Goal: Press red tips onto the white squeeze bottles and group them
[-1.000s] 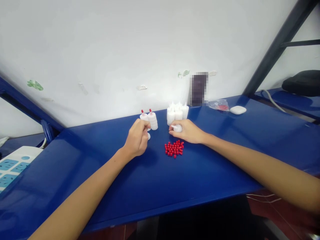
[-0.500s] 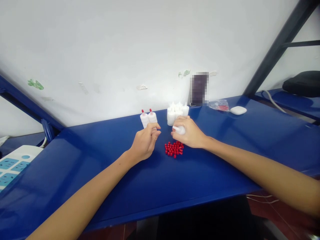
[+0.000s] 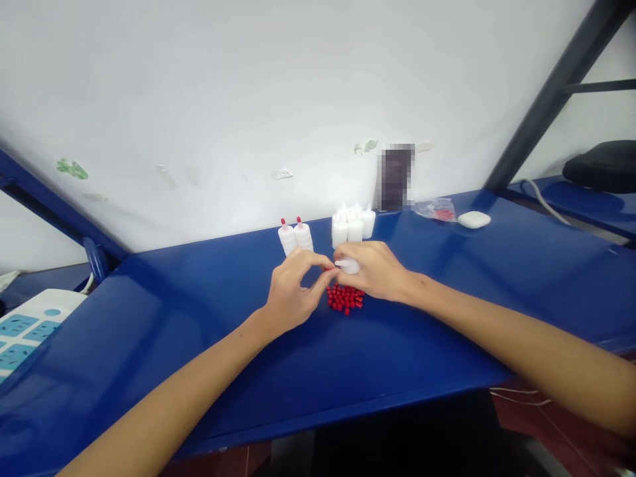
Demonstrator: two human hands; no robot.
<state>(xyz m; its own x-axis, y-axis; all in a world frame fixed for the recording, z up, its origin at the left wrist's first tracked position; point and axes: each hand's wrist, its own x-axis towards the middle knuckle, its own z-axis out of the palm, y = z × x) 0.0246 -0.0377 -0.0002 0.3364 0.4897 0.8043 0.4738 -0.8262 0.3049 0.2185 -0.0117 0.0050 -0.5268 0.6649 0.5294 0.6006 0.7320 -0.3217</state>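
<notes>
My right hand (image 3: pixel 378 270) is closed around a small white bottle (image 3: pixel 348 265) lying sideways, its nozzle pointing left. My left hand (image 3: pixel 293 293) reaches to the left edge of a pile of small red caps (image 3: pixel 346 299), thumb and fingers pinched together at the pile; what they hold is too small to make out. Two white bottles with red caps (image 3: pixel 295 236) stand just behind my left hand. A cluster of uncapped white bottles (image 3: pixel 352 225) stands behind my right hand. All of this is on a blue table (image 3: pixel 199 311).
A dark blurred object (image 3: pixel 395 177) leans on the white wall. A plastic bag with red bits (image 3: pixel 436 210) and a white case (image 3: pixel 474 219) lie at the back right. A white power strip (image 3: pixel 22 324) sits at far left. A black metal post (image 3: pixel 546 99) rises at right.
My left hand let go of a capped bottle by the two standing ones and moved right to the red caps. My right hand lifted a white bottle and brought it down toward the left hand.
</notes>
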